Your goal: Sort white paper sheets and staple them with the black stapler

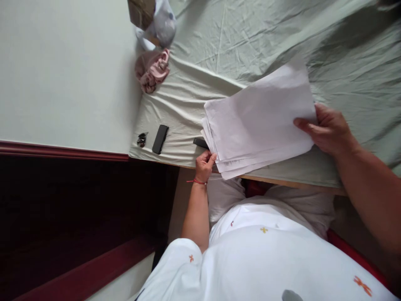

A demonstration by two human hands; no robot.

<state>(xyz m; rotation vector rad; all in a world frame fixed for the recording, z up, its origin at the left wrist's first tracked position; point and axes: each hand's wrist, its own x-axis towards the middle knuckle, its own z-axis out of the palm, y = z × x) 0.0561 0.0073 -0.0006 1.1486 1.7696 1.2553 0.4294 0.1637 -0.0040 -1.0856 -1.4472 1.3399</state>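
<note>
A loose stack of white paper sheets [260, 117] spans the space between my two hands, over the front edge of the cloth-covered surface. My left hand [205, 164] pinches the stack's lower left corner, where several sheet edges fan apart. On the right side, my right hand [332, 129] grips the sheets with its thumb on top; its other fingers are mostly hidden beneath. The top sheet looks blank, and faint print shows on a sheet below. Just beyond my left hand lies a black object [200, 143], partly covered by the papers.
A pale green wrinkled cloth [200, 83] covers the surface. Toward the left lie a black phone-like object [160, 139] and a small dark bunch, perhaps keys [142, 139]. Farther back are a crumpled pink cloth [152, 70] and a plastic bag [164, 25] beside the white wall [62, 71].
</note>
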